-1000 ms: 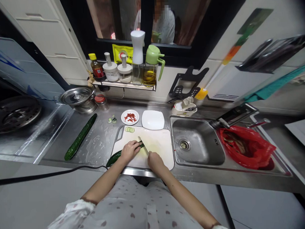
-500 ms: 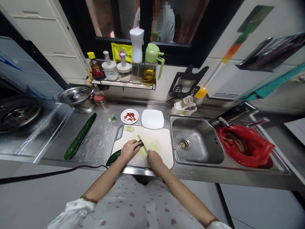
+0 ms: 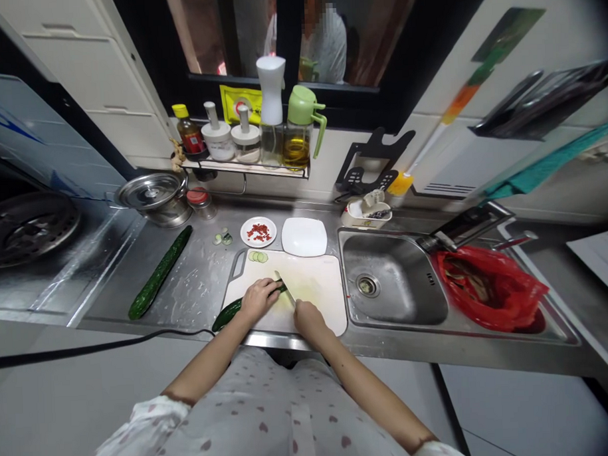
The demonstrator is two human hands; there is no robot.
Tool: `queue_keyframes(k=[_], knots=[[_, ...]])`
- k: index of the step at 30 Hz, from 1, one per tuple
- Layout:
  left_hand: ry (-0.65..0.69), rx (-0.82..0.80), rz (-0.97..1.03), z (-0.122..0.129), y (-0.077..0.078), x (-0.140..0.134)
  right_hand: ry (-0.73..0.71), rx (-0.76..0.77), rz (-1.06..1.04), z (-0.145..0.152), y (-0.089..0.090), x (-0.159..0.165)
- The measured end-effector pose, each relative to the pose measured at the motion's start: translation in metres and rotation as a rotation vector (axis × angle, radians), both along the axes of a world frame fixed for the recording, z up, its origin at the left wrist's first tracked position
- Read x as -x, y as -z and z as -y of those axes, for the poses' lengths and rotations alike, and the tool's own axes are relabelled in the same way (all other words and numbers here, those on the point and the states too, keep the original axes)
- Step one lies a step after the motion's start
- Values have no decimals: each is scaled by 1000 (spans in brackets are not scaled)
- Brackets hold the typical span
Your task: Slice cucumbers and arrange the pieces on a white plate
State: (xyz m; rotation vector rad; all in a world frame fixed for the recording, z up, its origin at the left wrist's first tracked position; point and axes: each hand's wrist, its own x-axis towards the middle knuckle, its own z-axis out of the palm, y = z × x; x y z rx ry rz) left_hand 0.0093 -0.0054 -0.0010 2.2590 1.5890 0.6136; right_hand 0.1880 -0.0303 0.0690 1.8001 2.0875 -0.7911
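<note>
My left hand (image 3: 259, 299) is closed over a dark green cucumber (image 3: 227, 314) that lies slanting across the white cutting board (image 3: 317, 314). In my right hand (image 3: 308, 319) is the handle of a kitchen knife (image 3: 287, 290), whose blade stands against the cucumber's far end, just right of my left fingers. Whether the blade has entered the cucumber I cannot tell. A few pale cucumber slices (image 3: 258, 257) rest at the board's upper left. Behind the board are a round plate (image 3: 244, 237) with chopped red bits and a white square dish (image 3: 304, 237).
Another whole cucumber (image 3: 160, 273) lies on the steel counter at left, with small cucumber scraps (image 3: 226, 239) near the plate. To the right are the sink (image 3: 397, 311) and a red plastic bag (image 3: 510, 300). A lidded pot (image 3: 156, 196) and a seasoning rack (image 3: 262, 171) stand behind.
Both hands, the knife and the cucumber hold almost the same place. The whole view has shifted very slightly.
</note>
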Motion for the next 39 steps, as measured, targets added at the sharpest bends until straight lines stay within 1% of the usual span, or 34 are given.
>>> queue_keyframes(k=[4,10,20,23,30,39], knots=[[-2,-3,10,1,-1,0,-12,9,8,4,0,-4],[3,-12,-7,1,0,0,-11,1,0,-1,0,1],[2,-24,-10,1,1,-1,-1,8,3,4,-1,-1],[3,-17,-12,0,0,-1,0,1,5,1,2,2],[-3,15,-11,0,-1,0,-1,-43,-9,-3,16,5],[-11,18,-8,0,0,0,3,-32,-15,-7,20,7]])
